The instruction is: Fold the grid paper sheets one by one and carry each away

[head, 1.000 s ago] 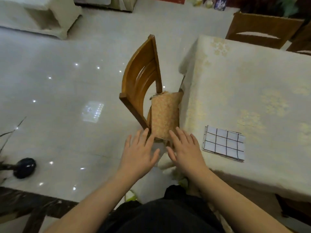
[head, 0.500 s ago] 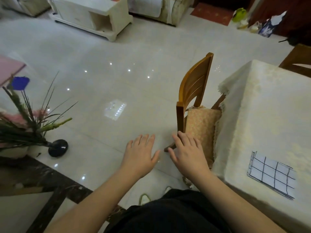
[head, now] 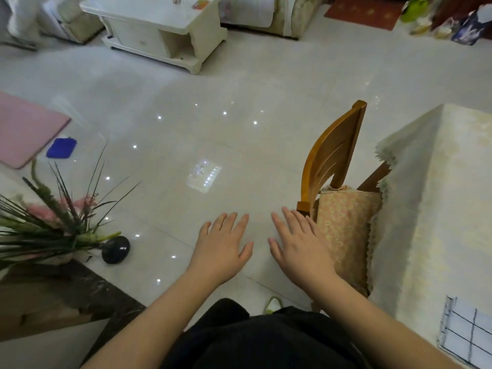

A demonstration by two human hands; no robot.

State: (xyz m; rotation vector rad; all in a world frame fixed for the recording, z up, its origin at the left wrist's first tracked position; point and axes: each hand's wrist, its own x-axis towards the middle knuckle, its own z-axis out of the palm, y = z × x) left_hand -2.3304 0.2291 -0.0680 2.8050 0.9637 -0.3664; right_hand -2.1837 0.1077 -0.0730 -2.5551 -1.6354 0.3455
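Left hand (head: pixel 222 249): held out palm down over the floor (head: pixel 213 134), fingers straight and slightly spread, holding nothing. Right hand (head: pixel 300 246): same posture, palm down, fingers extended, empty; its fingertips lie in front of the chair (head: pixel 332 161) post in this view; contact cannot be judged. The two hands are near each other, side by side, not touching. Both forearms bare; dark clothing at the bottom edge.

Chair: wooden, curved slatted back, pushed in against the table (head: pixel 439 209), with a patterned cushion (head: pixel 346 230) on the seat. Table: covered by a pale cloth with fringed edge hanging over the corner.

Paper (head: pixel 466 334): grid-lined, lies flat on the cloth at the lower right, near the table's near edge, partly cut off by the frame. It is well apart from both hands.

Left side: plant (head: pixel 48 225) with long thin leaves and pink blooms, beside it a dark round object (head: pixel 115 249) on the floor. Pink mat (head: pixel 24 129) and a blue item (head: pixel 61 148) further left. White low cabinet (head: pixel 159 30) at the top.
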